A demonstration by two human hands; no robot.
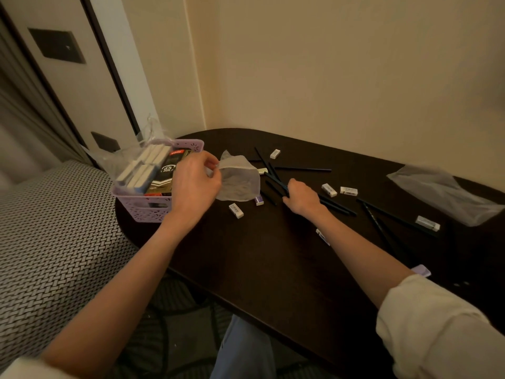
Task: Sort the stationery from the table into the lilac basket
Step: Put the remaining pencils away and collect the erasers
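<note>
Landmark: lilac basket (142, 207), standing at the near-left end of the dark bench (273, 269); all places below are given from it.
Basket contents: rows of white erasers wrapped in clear plastic, and a dark box of pencil leads (166, 175) lying against them.
Legible writing: "0.5 mm" in white on the lead box; a red brand mark above it is too small to read. Eraser sleeves carry print that cannot be made out.
Left hand (195, 184): just right of the basket rim, fingers (211, 162) pinching the edge of a translucent plastic bag (239, 181) that hangs from the grip.
Right hand (300, 196): further right of the basket, on the bench, fingers curled round a bundle of dark pencils (278, 184).
Work done (judgement): the basket is partly filled, so sorting is well started.
Work left (judgement): a good share remains. Loose erasers lie right of the basket: one (236, 210) near, below the bag; one (275, 153) towards the wall; a pair (338, 190) beyond the right hand; one (427, 223) far off. Loose pencils (382, 222) are spread far right of the basket, with one (303, 169) nearer the wall.
Other items: a second clear bag (442, 192) at the far right bench edge, well apart from the basket; a small lilac object (420, 270) by the right forearm, kind not determinable.
Step in hand (judgement): gathering pencils for transfer, possibly into the held bag.
</note>
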